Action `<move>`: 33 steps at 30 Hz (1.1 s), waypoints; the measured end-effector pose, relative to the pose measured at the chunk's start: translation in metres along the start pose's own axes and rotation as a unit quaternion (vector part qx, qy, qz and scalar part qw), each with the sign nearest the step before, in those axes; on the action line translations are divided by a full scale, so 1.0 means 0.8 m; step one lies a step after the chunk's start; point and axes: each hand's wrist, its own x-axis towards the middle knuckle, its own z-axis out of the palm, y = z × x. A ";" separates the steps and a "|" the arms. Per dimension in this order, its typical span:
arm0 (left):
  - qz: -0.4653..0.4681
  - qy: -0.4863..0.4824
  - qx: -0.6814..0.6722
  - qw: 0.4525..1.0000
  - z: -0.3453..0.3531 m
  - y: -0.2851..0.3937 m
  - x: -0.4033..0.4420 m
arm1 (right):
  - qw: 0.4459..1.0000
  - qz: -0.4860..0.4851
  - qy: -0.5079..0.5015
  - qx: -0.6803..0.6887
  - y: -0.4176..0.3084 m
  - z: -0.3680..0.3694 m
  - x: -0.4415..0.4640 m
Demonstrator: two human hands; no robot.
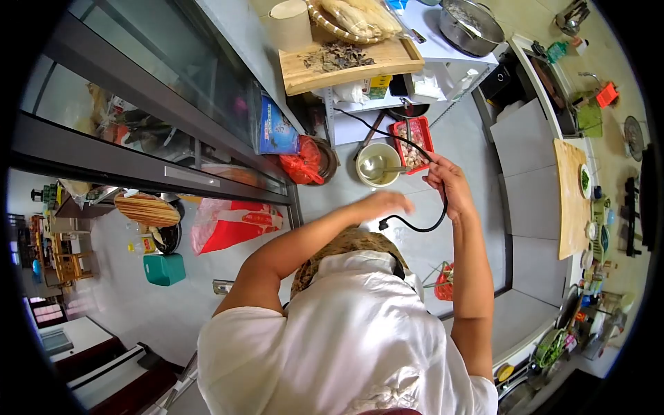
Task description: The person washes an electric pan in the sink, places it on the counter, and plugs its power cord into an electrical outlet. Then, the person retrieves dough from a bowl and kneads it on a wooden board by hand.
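A black power cord (pixel 423 229) is pinched in my right hand (pixel 448 182), whose fingers are closed around it. From there the cord loops down and left to a plug (pixel 384 225) that hangs free, while its other stretch runs up and left toward the white shelf unit. My left hand (pixel 386 203) is just above the plug, apart from the cord, and its fingers are smeared by motion. Beyond the hands, a pale bucket (pixel 362 164) holds a metal ladle (pixel 374 167). Beside it is a red tray (pixel 422 131) with pale pieces of food in it.
A wooden board (pixel 297 81) with dark dried pieces and a metal pot (pixel 473 29) stand on the white shelf unit. Red bags (pixel 301 162) are by the sliding door (pixel 155 166) at left. Another red bag (pixel 445 282) lies right of my body, near the grey cabinets (pixel 529 190).
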 end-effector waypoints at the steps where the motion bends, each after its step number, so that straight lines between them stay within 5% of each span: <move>1: -0.064 0.106 -0.028 0.992 -0.024 0.001 0.007 | 1.000 -0.004 -0.005 -0.002 -0.003 0.003 0.002; 4: -0.235 0.382 -0.168 0.878 -0.123 -0.043 0.029 | 0.999 -0.011 -0.037 -0.027 0.000 0.008 0.004; 6: -0.238 0.501 -0.233 0.799 -0.179 -0.072 0.034 | 0.998 -0.011 -0.037 -0.044 0.002 0.015 0.000; 11: -0.275 0.587 -0.227 0.727 -0.298 -0.119 0.035 | 0.998 0.005 0.065 -0.026 0.007 -0.032 -0.003; 16: -0.305 0.596 0.050 0.741 -0.401 -0.183 0.037 | 0.990 0.030 0.127 -0.044 0.028 -0.065 -0.008; 18: -0.273 0.575 0.263 0.725 -0.461 -0.243 0.030 | 0.985 0.041 0.153 -0.066 0.032 -0.066 -0.009; 20: -0.323 0.469 0.446 0.691 -0.472 -0.205 0.037 | 0.975 0.059 0.191 -0.100 0.038 -0.064 -0.014; 25: -0.374 0.315 0.610 0.623 -0.526 -0.241 0.052 | 0.945 0.031 0.239 -0.221 0.043 -0.052 -0.022; 30: -0.363 0.238 0.711 0.553 -0.610 -0.339 0.038 | 0.938 0.054 0.279 -0.200 0.045 -0.055 -0.023; 33: -0.370 0.089 0.749 0.543 -0.635 -0.328 0.049 | 0.939 0.047 0.296 -0.167 0.050 -0.058 -0.018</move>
